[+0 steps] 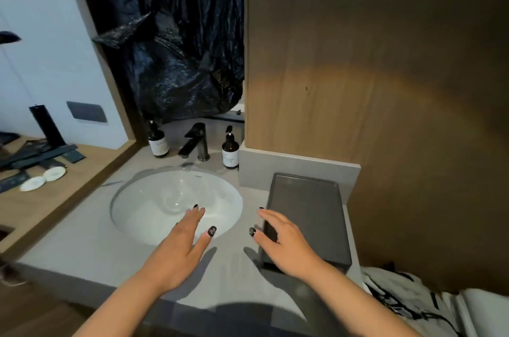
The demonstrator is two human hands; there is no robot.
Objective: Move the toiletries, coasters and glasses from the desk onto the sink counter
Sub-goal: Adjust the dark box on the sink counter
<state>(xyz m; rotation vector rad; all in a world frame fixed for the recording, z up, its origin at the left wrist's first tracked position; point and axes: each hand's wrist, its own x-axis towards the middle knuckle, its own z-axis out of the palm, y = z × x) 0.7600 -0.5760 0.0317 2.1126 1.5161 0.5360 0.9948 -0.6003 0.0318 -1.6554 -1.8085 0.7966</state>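
I have both hands out over the sink counter (91, 240), and neither one holds anything. My left hand (176, 251) hangs flat above the near rim of the white basin (154, 207), fingers straight and spread, pointing away from me. My right hand (286, 243) lies with straight fingers over the near left corner of a dark grey tray (311, 210); whether it actually touches the tray I cannot tell. The tray sits on the counter to the right of the basin, its long axis running away from me toward the grey upstand (297, 168) and the wood panel (371, 61).

The things to move lie well apart to my left, on the wooden desk (82, 165): two round white coasters (44, 178) side by side near the desk's edge, and long dark flat packets (41, 156) lying roughly crosswise behind them. What those packets are I cannot make out, and the left edge cuts some off.

At the back of the counter a black tap (195, 141) stands between two dark pump bottles (230, 150). Behind them crumpled black plastic sheeting (176, 47) covers the wall. At lower right a white cloth with black print (407, 301) is partly cut off.
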